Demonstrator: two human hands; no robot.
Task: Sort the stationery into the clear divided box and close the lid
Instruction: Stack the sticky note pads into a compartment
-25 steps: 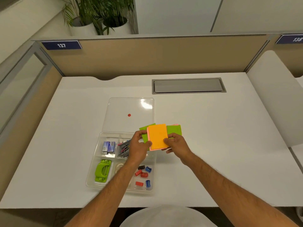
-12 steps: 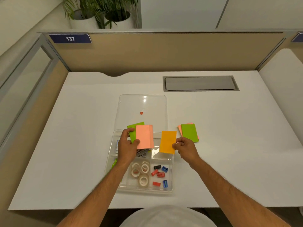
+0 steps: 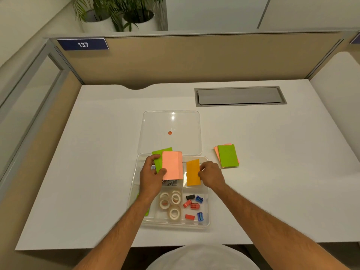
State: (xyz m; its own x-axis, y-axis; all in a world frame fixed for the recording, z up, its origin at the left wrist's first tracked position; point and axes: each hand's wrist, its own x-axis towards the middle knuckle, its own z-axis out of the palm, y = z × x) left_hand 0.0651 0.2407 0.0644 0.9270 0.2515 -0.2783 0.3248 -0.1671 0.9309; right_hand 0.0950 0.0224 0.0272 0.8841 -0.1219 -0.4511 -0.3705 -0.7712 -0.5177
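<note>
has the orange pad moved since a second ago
Yes. The orange pad was stacked on the pink pad; the right hand has drawn it rightward, and it's now over the box's back right compartment.

One head-worn camera looks steeply down, close over the desk point(image 3: 97, 172).

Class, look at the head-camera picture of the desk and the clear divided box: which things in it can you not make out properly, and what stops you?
- Green item, head view: mostly behind the left hand's forearm.
- Grey things in the clear divided box, head view: covered by the pink pad; too little shows.
- Green pad: largely behind the pink one.
- Orange pad: whether it touches the box floor, unclear.
</note>
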